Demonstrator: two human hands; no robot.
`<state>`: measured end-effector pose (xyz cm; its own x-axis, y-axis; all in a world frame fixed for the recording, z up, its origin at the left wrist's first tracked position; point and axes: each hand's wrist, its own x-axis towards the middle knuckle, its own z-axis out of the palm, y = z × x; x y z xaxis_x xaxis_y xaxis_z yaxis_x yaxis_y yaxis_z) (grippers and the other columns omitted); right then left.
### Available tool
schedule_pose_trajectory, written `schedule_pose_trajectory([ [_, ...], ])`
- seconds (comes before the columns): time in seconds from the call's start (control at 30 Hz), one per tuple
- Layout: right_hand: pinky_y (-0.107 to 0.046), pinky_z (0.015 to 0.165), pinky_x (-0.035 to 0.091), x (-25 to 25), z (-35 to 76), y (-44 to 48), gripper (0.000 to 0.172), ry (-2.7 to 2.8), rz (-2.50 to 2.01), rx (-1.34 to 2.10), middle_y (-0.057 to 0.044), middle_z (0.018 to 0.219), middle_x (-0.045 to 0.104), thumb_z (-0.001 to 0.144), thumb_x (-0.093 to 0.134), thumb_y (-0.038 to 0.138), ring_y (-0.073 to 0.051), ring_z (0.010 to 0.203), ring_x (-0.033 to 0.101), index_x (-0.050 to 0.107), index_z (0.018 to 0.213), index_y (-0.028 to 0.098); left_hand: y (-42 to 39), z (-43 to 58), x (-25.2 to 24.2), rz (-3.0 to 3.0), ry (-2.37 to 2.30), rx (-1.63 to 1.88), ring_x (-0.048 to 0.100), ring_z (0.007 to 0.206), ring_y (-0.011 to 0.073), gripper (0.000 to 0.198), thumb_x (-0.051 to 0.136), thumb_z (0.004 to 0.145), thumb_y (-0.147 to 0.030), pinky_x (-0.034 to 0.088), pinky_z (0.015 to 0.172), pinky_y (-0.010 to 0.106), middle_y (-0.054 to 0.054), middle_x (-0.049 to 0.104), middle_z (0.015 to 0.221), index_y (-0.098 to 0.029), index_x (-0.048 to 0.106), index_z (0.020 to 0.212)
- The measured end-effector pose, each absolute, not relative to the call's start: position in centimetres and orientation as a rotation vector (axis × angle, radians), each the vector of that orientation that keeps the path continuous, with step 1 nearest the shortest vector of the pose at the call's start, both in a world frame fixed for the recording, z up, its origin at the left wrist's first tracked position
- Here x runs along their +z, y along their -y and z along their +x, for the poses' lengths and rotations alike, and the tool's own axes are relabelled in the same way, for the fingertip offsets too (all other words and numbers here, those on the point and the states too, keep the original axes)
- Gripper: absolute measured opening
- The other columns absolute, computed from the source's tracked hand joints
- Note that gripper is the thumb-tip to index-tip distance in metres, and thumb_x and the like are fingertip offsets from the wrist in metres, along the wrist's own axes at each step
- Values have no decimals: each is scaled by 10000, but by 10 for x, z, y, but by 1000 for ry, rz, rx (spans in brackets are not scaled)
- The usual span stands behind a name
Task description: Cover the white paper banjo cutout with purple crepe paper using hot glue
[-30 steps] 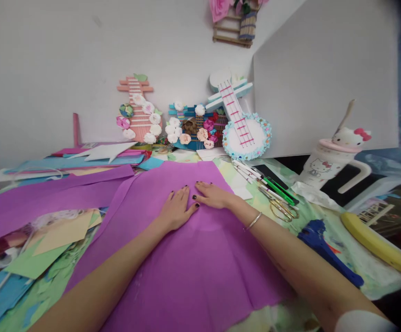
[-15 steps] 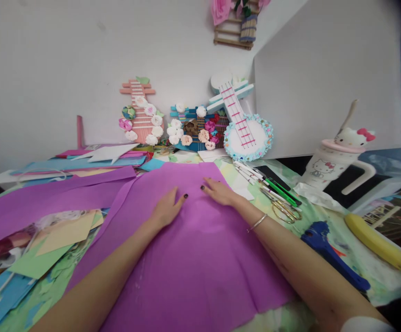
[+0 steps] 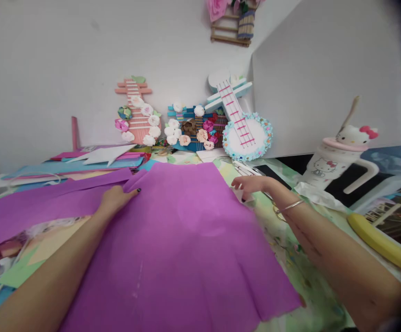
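Pale walls (image 3: 48,69) rise behind a worktop (image 3: 320,288) with a patterned green cover, and across its middle we see a large purple sheet (image 3: 186,230) spread out, with a few creases near its lower right corner. Our left hand (image 3: 115,198) is at the upper left edge of the sheet, thumb laid over it; the other fingers are hidden, so we cannot tell whether that grip has hold of the edge. Our right hand (image 3: 250,185) is at the sheet's upper right edge, its grip partly open, fingers loosely bent and thumb apart, with nothing that we can see held in it. A bracelet (image 3: 292,206) circles the right wrist. Left of the sheet we have a purple strip (image 3: 48,203), with loose coloured paper around it. Beyond the sheet, a pink guitar (image 3: 140,131), a blue guitar (image 3: 186,144) and a white guitar (image 3: 233,138) stand near the wall, flowers on the first two. Right of the sheet are a cup (image 3: 330,161) and a banana (image 3: 380,242).
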<state>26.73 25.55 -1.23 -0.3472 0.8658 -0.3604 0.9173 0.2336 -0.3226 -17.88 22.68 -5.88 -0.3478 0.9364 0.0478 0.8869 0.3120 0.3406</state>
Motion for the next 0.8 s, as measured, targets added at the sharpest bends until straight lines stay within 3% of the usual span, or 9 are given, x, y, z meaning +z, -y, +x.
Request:
schedule_pose_trajectory([
  [0.1,-315,804,469,-18,271,-252,785,-2433,1654,-683,-137,1186,596,420,743,140,-297,1046,574,555,1182,129,-229,-186,-56,1707,-2382,431,645,837,388,523,505,698,-589,473,698,420,179,688,826,-118,691,826],
  [0.2,-310,789,459,-23,273,-249,718,-2471,1617,-668,-128,1139,602,446,731,179,-292,1021,571,559,1141,129,-228,-189,-53,1745,-2343,453,655,823,335,492,472,737,-541,475,685,372,139,700,842,-131,694,894],
  [0.3,-271,704,457,-22,275,-245,610,-2489,1587,-722,-90,1068,623,475,708,207,-253,937,592,577,1066,141,-226,-192,-54,1798,-2345,480,640,905,341,490,450,759,-512,472,725,373,148,699,928,-127,680,955],
  [0.47,-242,659,437,-20,278,-238,570,-2565,1609,-769,-58,1030,609,515,662,210,-211,889,575,533,1068,155,-225,-195,-59,1886,-2367,501,606,1000,360,457,435,777,-478,454,796,391,146,691,990,-144,662,990],
  [0.8,-243,610,391,-14,281,-234,425,-2778,1613,-960,4,851,563,538,650,208,-159,744,517,511,939,180,-224,-194,-52,1977,-2374,545,610,945,328,343,432,807,-428,429,739,339,124,689,938,-165,641,880],
])
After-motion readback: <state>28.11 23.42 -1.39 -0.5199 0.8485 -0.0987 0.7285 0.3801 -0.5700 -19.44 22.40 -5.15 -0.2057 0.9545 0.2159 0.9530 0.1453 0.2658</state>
